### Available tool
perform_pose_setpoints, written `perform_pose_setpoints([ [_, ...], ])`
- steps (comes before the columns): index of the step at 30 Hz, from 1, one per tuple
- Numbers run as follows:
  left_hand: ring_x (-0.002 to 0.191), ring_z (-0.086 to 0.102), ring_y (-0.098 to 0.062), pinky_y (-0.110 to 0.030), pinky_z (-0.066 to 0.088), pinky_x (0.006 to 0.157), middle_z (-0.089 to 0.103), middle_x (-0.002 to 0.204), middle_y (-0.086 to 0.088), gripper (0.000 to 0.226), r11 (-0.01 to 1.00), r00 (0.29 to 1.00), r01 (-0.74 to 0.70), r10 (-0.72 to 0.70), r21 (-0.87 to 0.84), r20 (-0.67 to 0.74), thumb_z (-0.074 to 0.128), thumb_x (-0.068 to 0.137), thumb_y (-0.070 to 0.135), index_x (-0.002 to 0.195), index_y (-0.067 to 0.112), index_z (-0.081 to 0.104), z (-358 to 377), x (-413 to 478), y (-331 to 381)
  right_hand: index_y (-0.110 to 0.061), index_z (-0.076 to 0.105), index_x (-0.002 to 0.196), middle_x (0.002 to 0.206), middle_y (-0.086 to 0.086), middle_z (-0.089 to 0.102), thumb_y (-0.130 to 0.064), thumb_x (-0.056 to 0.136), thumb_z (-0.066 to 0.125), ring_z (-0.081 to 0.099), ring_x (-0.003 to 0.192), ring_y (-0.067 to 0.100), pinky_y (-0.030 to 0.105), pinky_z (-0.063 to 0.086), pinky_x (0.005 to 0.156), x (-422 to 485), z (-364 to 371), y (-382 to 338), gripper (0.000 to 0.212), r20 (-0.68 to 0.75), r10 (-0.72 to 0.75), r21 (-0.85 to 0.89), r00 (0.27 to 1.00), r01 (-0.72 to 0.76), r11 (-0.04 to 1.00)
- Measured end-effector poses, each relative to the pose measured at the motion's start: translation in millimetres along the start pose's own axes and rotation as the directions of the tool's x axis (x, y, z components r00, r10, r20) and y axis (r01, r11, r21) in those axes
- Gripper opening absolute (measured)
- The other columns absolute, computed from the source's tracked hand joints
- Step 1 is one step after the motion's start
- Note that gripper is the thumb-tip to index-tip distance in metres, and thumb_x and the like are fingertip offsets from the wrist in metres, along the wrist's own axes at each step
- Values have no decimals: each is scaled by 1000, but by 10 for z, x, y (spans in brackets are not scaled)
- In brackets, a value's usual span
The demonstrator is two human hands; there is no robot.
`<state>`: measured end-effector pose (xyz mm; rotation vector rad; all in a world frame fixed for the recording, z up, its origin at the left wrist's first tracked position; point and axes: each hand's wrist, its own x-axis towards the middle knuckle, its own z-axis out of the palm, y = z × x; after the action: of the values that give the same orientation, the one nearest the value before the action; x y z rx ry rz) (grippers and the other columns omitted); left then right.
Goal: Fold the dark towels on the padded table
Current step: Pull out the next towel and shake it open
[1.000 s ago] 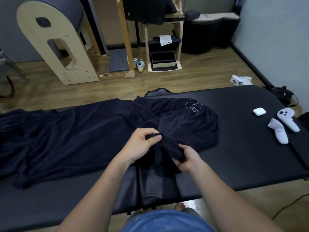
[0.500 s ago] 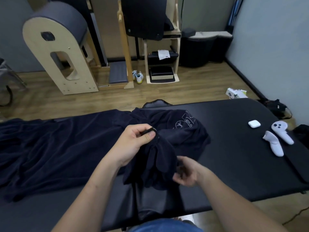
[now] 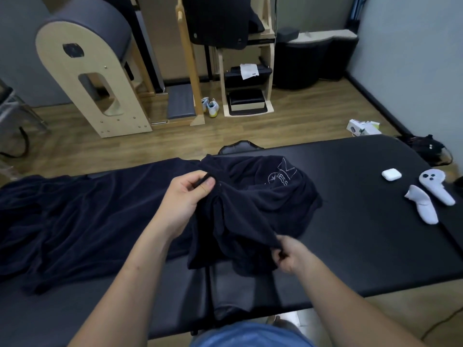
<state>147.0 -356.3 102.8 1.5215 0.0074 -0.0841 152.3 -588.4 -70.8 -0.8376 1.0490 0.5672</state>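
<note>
A crumpled dark navy towel [image 3: 260, 204] with a pale embroidered logo lies bunched at the middle of the black padded table [image 3: 363, 236]. My left hand [image 3: 186, 194] pinches a hem of this towel and lifts it above the table. My right hand [image 3: 288, 254] grips another edge lower down, near the table's front edge. Part of the towel hangs between the two hands. A second dark towel [image 3: 75, 216] is spread loosely over the left half of the table.
On the table's right end lie a small white earbud case [image 3: 391, 174] and two white handheld controllers [image 3: 436, 186]. Behind the table on the wood floor stand a wooden arch barrel [image 3: 95, 78], a wooden rack with dark pads [image 3: 246, 78] and a small box [image 3: 360, 127].
My left hand has lifted the hem higher off the table. My right hand has moved right and nearer to me along the edge, so the towel is stretched out more between them.
</note>
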Motion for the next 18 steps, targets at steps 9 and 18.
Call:
perform_pose_setpoints([
  [9, 117, 56, -1, -24, 45, 94, 56, 129, 7, 23, 979, 995, -24, 5, 200, 96, 63, 92, 7, 83, 22, 78, 35, 21, 50, -15, 65, 105, 92, 0, 68, -2, 97, 54, 66, 78, 11, 22, 55, 61, -1522, 392, -1598, 18, -22, -859, 19, 512, 859, 511],
  [18, 84, 61, -7, -18, 46, 78, 70, 84, -1, 9, 962, 971, -222, 204, 156, 124, 68, 87, 3, 88, 10, 73, 356, 111, 355, -19, 72, 105, 89, -8, 69, -6, 83, 74, 60, 77, -7, 18, 47, 81, -1904, 943, -1066, 25, 663, -705, -407, 251, 912, -59],
])
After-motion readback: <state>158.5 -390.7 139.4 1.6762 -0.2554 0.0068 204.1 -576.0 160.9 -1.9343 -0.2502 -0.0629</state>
